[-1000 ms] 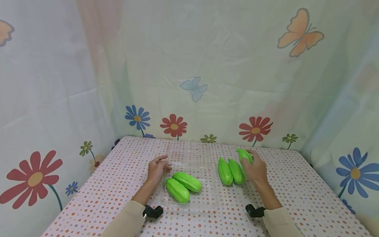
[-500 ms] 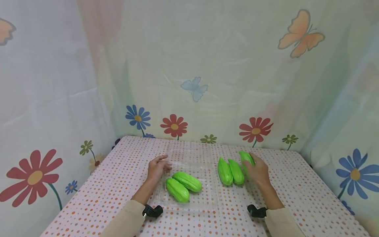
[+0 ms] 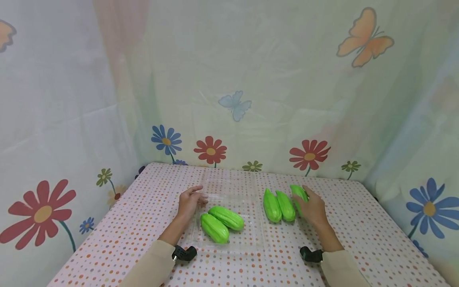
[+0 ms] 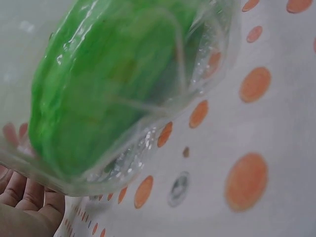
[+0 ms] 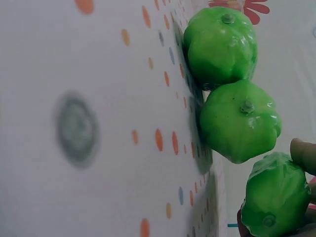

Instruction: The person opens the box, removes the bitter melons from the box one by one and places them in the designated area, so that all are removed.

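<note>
My right hand [image 3: 312, 205] grips a green ribbed gourd [image 3: 299, 194], with fingers and thumb on its sides. In the right wrist view that gourd [image 5: 274, 195] appears slightly above the table. To its left, two similar gourds [image 3: 279, 206] lie side by side on the tablecloth. A clear plastic container [image 3: 251, 235] stands lid open at the middle, with two green gourds [image 3: 220, 224] in it. My left hand [image 3: 189, 203] is at the container's left side, fingers loosely bent. In the left wrist view, the container wall hides the fingertips [image 4: 29, 197].
The container's clear lid [image 3: 229, 183] lies folded back behind it. A dotted pink-white tablecloth [image 3: 358, 231] covers the table. Fabric printed with flowers and butterflies [image 3: 234, 105] hangs behind and at both sides. Both wrists carry small black devices [image 3: 184, 253].
My right hand has shifted slightly to the right and nearer with the gourd, most of it during the first half second. My left hand and the other gourds keep their places.
</note>
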`<state>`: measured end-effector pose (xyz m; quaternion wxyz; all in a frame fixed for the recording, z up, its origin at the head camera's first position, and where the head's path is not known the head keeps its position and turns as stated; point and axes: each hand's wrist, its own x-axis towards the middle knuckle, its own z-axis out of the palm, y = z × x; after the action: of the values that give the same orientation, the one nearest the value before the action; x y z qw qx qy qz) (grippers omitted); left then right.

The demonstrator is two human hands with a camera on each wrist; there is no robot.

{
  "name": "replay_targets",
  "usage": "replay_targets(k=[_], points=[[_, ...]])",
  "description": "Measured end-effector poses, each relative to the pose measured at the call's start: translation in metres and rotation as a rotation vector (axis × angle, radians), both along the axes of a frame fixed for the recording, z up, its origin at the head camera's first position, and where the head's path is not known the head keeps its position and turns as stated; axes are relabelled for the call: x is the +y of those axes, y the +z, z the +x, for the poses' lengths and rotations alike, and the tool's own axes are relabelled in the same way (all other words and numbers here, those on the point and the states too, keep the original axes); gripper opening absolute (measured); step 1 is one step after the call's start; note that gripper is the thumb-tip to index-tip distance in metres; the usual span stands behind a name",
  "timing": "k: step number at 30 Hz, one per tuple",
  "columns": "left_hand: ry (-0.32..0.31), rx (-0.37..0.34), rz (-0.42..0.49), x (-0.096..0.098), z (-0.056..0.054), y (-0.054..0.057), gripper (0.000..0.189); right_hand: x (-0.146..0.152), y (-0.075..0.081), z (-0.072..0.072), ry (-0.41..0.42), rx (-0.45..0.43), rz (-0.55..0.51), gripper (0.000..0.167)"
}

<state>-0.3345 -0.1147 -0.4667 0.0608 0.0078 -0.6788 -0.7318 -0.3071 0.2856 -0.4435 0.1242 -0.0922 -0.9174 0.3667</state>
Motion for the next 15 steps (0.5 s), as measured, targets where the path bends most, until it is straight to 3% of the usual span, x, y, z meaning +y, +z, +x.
replay_targets(k=[15], points=[[0.004,0.014,0.008,0.0004,0.0007,0.0017,0.043,0.0034,-0.0086,-0.0049,0.040,-0.042,0.031,0.069]])
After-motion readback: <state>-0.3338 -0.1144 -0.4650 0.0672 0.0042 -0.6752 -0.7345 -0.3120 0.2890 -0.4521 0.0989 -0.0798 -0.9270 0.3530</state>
